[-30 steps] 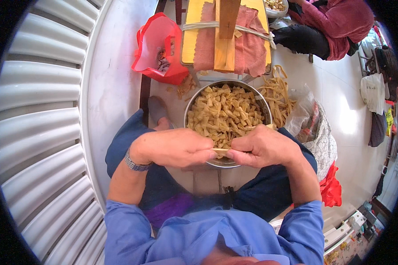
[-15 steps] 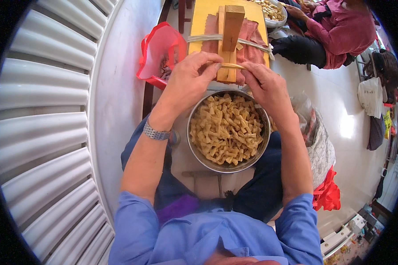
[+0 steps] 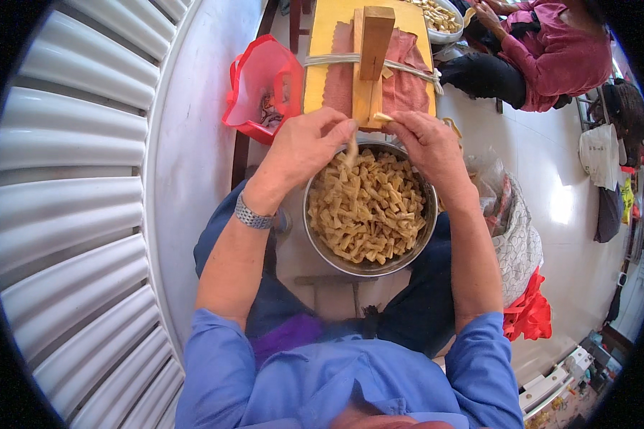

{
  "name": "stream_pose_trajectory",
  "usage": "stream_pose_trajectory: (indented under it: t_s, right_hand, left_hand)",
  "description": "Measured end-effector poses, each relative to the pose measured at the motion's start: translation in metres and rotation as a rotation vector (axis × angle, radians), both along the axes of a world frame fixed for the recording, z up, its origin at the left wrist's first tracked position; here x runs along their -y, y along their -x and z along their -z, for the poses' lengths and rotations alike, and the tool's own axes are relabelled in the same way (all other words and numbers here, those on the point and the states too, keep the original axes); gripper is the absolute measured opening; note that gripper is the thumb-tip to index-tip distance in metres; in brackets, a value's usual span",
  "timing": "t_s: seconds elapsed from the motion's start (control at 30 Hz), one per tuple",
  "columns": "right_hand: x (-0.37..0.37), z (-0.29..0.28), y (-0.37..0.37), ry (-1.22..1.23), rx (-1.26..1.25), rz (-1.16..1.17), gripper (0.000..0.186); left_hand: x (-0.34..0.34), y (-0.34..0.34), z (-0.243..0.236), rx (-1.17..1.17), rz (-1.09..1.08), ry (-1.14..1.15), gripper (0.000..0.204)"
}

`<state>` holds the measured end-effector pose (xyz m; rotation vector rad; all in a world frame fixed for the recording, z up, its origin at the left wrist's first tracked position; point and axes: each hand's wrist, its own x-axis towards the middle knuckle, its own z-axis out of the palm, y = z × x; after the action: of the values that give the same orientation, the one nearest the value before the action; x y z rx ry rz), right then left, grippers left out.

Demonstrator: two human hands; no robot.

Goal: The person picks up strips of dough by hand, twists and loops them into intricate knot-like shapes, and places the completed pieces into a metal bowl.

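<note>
A smeared tan piece [image 3: 352,151] hangs down from the pinched fingertips of my left hand [image 3: 304,146], over the rim of a round metal bowl [image 3: 309,223]. My right hand [image 3: 431,141] is closed, with a short pale-yellow strip [image 3: 383,116] between thumb and finger at the near end of a wooden bar [image 3: 367,107]. On that bar stands an upright wooden block [image 3: 376,44]. Below both hands, many short tan pieces [image 3: 368,207], several with flared ends, heap up inside the bowl between my knees.
Under the bar, a pink cloth [image 3: 406,79] lies on a yellow board [image 3: 333,21], with white cord [image 3: 336,60] across it. A red bag [image 3: 261,86] is to the left, beside a white slatted bench [image 3: 71,136]. At far right, a person in pink [image 3: 558,50] sits by a filled basin [image 3: 447,36].
The strip stretched between my hands is now in two separate pieces. Both hands have come nearer to me, the left dropping toward the bowl with its piece.
</note>
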<state>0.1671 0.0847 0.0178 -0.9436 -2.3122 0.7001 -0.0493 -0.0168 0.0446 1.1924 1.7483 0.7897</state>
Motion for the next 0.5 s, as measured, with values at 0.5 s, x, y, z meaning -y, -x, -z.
stream_pose_trajectory:
  t_s: [0.5]
  right_hand:
    - [-0.032,0.024,-0.031,0.026,0.028,0.295,0.022]
  left_hand:
    - [-0.024,0.031,0.071,-0.041,-0.288,-0.128,0.048]
